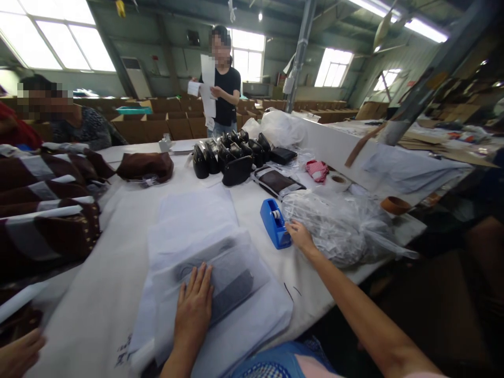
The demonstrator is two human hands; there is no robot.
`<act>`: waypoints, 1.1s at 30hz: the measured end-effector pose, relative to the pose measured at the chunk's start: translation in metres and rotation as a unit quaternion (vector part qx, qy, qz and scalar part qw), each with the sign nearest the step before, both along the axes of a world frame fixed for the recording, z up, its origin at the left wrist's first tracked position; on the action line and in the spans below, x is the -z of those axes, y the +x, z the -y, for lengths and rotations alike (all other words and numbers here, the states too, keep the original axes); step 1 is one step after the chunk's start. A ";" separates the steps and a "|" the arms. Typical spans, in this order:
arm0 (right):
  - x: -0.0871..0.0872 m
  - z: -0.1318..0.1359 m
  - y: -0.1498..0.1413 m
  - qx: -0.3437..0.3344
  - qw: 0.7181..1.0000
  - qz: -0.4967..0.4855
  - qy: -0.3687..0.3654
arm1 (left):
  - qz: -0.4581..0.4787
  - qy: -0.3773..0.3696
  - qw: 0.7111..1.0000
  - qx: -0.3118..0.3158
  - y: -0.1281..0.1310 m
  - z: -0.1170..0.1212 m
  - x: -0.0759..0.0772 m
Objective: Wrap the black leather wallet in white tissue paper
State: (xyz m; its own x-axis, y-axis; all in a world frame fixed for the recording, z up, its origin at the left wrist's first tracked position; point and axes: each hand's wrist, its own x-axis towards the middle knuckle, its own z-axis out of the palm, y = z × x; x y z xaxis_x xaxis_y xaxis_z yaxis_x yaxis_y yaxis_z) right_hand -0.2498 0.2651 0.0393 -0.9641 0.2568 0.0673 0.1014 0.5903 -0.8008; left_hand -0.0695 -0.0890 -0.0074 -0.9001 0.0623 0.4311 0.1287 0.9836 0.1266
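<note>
My left hand (192, 302) lies flat with its fingers stretched out on a dark flat item (232, 294) that shows through thin white wrapping paper (255, 262). The kind of item under the paper cannot be made out. More white sheets (197, 207) lie beneath and beyond it. To the right, my right hand (301, 236) pinches at the cutting end of a blue tape dispenser (275, 226), where a small roll of tape (276, 214) sits. The strip at my fingertips is too small to see clearly.
Clear plastic bags (334, 226) are heaped right of the dispenser. Black pouches (236, 157) stand at the back; brown bags (47, 231) line the left. Another person's hand (21, 352) is at lower left. A person (226, 89) holding papers stands across the table.
</note>
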 end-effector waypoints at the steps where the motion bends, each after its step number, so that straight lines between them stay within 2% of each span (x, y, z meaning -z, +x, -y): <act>1: 0.001 0.000 -0.006 0.000 1.000 0.008 -0.008 | 0.001 0.000 1.000 0.000 0.000 0.000 0.000; 7: 0.011 0.003 -0.020 0.016 0.995 0.042 -0.085 | 0.006 -0.012 1.000 -0.007 0.001 0.000 0.002; 11: 0.006 0.008 -0.018 0.039 0.990 0.027 -0.135 | 0.003 -0.012 1.000 -0.007 0.002 0.000 -0.001; 14: -0.003 0.014 -0.004 0.051 0.986 -0.007 -0.159 | 0.000 -0.015 1.000 -0.006 0.002 0.000 -0.004; 18: -0.014 0.017 0.031 0.059 0.980 -0.057 -0.179 | 0.007 -0.010 1.000 -0.004 0.003 0.000 -0.006; 21: -0.016 0.017 0.057 0.062 0.969 -0.055 -0.231 | 0.010 0.007 1.000 -0.002 0.003 -0.001 -0.007; 25: -0.002 0.014 0.080 0.066 0.942 0.023 -0.329 | 0.014 0.024 1.000 0.000 0.003 -0.001 -0.007; 27: 0.009 0.012 0.085 0.063 0.934 0.045 -0.349 | 0.019 0.026 0.999 0.001 0.003 -0.001 -0.007; 33: 0.036 0.002 0.072 0.061 0.962 0.038 -0.264 | 0.021 0.031 0.999 0.002 0.004 0.000 -0.007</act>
